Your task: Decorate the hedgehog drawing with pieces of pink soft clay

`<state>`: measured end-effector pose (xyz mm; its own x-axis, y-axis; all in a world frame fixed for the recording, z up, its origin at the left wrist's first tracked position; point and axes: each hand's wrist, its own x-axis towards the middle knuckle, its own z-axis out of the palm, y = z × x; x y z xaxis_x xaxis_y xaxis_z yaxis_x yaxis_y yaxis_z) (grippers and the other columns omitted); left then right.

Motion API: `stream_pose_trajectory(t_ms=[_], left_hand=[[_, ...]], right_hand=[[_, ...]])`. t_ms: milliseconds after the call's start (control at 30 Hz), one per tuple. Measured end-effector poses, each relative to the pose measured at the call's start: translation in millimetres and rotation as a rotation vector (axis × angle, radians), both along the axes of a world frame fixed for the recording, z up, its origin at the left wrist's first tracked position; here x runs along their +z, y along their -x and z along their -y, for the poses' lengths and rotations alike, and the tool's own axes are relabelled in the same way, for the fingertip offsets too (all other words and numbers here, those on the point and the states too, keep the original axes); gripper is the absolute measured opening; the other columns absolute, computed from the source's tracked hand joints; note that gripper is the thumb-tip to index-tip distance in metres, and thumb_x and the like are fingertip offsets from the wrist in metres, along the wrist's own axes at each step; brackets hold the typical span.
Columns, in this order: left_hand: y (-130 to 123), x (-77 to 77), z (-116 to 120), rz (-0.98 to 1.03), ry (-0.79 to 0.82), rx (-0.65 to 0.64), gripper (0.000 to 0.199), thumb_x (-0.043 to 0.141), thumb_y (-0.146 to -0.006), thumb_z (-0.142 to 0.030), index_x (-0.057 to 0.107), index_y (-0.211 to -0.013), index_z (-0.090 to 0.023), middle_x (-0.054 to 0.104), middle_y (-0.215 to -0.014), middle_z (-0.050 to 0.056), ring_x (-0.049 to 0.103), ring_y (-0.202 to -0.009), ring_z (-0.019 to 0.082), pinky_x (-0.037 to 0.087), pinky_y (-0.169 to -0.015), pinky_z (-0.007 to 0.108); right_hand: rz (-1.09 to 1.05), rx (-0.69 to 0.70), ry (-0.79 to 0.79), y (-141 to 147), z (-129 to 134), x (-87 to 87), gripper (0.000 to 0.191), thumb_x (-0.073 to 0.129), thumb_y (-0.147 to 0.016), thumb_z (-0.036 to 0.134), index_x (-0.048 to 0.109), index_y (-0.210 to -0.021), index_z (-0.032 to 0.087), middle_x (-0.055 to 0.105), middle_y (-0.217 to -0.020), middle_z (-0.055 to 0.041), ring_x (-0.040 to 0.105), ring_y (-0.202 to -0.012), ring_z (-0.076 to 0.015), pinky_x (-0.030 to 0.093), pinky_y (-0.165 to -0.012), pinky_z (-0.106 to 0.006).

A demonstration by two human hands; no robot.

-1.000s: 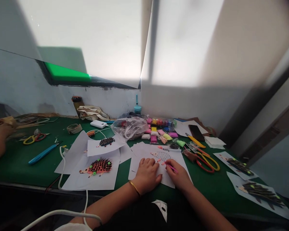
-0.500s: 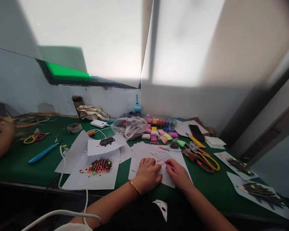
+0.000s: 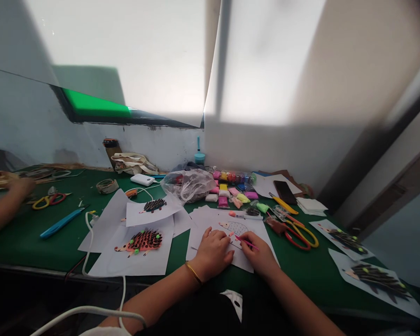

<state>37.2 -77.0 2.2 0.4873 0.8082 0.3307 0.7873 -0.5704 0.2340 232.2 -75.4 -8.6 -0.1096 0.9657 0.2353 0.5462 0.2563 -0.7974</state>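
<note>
My right hand (image 3: 257,252) grips a thin pink tool (image 3: 248,243), whose tip touches the lower part of a hedgehog drawing (image 3: 237,228) on white paper (image 3: 199,221). Bits of pink clay lie on the drawing's face and feet. My left hand (image 3: 215,252) rests on the same paper left of the tool, palm down with its fingers spread. A lump of pink clay (image 3: 232,213) and a white pen lie near the sheet's top edge.
Clay packets (image 3: 223,201) and a plastic bag (image 3: 189,184) lie behind the paper. Scissors (image 3: 297,235) and a phone (image 3: 284,192) are at right. Finished hedgehog pictures (image 3: 145,241) lie on both sides. Another person's hand (image 3: 21,189) is at far left.
The pink tool's tip has shifted slightly up and left, and my left fingers have moved a little. The other person's hand at far left has moved right.
</note>
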Motion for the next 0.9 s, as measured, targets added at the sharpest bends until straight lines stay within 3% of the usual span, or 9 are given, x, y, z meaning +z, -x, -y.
stream_pose_trajectory(t_ms=[300, 900], left_hand=[[-0.8, 2.8, 2.5, -0.024, -0.025, -0.021, 0.015, 0.063, -0.085, -0.034, 0.065, -0.094, -0.023, 0.064, -0.103, 0.003, 0.057, -0.104, 0.022, 0.026, -0.113, 0.050], [-1.6, 3.0, 3.8, -0.042, -0.037, -0.018, 0.020, 0.062, -0.085, -0.035, 0.066, -0.100, -0.023, 0.064, -0.104, 0.004, 0.056, -0.104, 0.022, 0.026, -0.114, 0.048]], right_hand=[[0.029, 0.055, -0.012, 0.9, -1.8, -7.3, 0.018, 0.050, -0.085, 0.030, 0.066, -0.091, 0.025, 0.071, -0.092, -0.0003, 0.064, -0.087, -0.0196, 0.048, -0.080, -0.031], [0.139, 0.075, -0.034, 2.6, -2.6, -5.4, 0.022, 0.047, -0.084, 0.027, 0.067, -0.093, 0.025, 0.072, -0.096, -0.0025, 0.065, -0.089, -0.0204, 0.047, -0.081, -0.032]])
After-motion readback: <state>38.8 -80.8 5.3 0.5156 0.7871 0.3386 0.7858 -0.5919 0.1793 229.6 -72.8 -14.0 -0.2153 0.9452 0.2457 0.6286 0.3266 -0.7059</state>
